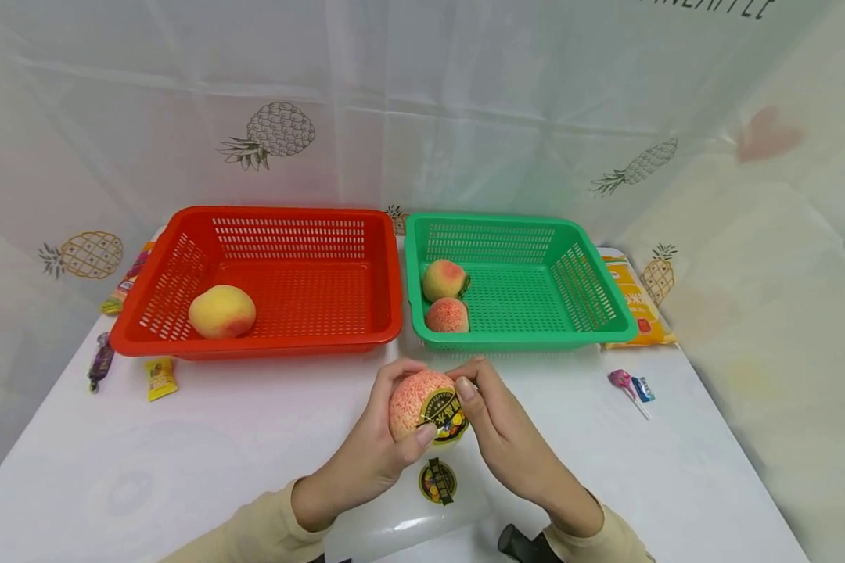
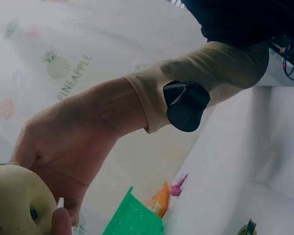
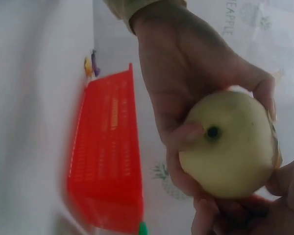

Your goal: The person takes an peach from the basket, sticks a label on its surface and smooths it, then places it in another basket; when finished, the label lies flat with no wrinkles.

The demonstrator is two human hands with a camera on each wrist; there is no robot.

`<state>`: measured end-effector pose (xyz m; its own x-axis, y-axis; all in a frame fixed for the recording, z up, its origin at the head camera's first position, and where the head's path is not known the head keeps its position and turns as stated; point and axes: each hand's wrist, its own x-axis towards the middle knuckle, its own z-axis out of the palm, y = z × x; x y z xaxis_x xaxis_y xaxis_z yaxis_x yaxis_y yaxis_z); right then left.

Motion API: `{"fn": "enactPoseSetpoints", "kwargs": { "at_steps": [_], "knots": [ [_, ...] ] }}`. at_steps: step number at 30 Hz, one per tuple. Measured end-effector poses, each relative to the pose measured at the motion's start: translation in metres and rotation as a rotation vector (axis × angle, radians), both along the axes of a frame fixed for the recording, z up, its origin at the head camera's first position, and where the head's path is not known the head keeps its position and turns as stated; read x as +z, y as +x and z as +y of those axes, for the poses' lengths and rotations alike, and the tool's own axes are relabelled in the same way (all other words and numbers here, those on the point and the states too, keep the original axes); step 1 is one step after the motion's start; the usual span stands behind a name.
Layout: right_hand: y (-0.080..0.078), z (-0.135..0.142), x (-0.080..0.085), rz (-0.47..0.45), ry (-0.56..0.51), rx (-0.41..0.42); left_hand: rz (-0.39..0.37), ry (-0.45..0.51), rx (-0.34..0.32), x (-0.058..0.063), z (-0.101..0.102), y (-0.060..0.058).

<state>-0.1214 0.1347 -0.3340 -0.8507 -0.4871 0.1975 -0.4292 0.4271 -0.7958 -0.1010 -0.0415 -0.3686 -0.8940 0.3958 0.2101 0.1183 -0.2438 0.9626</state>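
Observation:
A speckled pink toy peach [image 1: 415, 399] is held above the table's near middle. My left hand [image 1: 387, 438] grips it from the left, with the thumb across its front. A round black-and-gold sticker [image 1: 445, 414] lies on the peach's front right. At that sticker's edge, my right hand [image 1: 503, 426] has its thumb on the peach, with the other fingers bent around the right side. In the right wrist view the peach's pale underside [image 3: 230, 161] shows a dark hole. Below the hands, another round sticker [image 1: 437, 481] lies on a glossy clear sheet [image 1: 401, 524].
A red basket [image 1: 387, 344] with one yellow peach [image 1: 222, 311] stands back left. Beside it, a green basket [image 1: 521, 342] holds two peaches [image 1: 447, 315]. Wrapped candies [image 1: 160, 378] lie left, a lollipop [image 1: 623, 381] right, and an orange snack bag [image 1: 641, 309] behind the green basket's right end.

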Motion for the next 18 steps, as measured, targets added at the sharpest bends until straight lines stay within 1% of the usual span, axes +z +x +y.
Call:
{"fn": "enactPoseSetpoints", "kwargs": {
  "at_steps": [2,4,5,7,9,11,15,18],
  "knots": [
    [-0.004,0.003,-0.003,0.001,0.018,-0.02,0.001,-0.005,-0.036,0.001,0.0,0.0],
    [-0.008,0.006,-0.006,-0.011,0.026,-0.064,0.012,-0.029,-0.054,0.003,-0.001,-0.002],
    [-0.01,0.008,-0.008,-0.018,0.022,-0.094,0.02,-0.043,-0.054,0.004,-0.001,-0.003],
    [-0.013,0.011,-0.01,-0.047,-0.01,-0.145,0.037,-0.09,-0.031,0.005,-0.001,-0.007],
    [-0.014,0.013,-0.012,-0.067,-0.042,-0.176,0.039,-0.129,-0.009,0.005,-0.002,-0.01],
    [-0.014,0.014,-0.012,-0.062,-0.053,-0.157,0.037,-0.138,-0.014,0.004,-0.002,-0.013],
    [-0.01,0.01,-0.01,-0.021,-0.018,-0.045,0.05,-0.133,-0.056,0.001,0.001,-0.015],
    [-0.009,0.006,-0.008,-0.001,0.008,-0.028,0.066,-0.127,-0.065,-0.001,0.004,-0.017]
  ]
}}
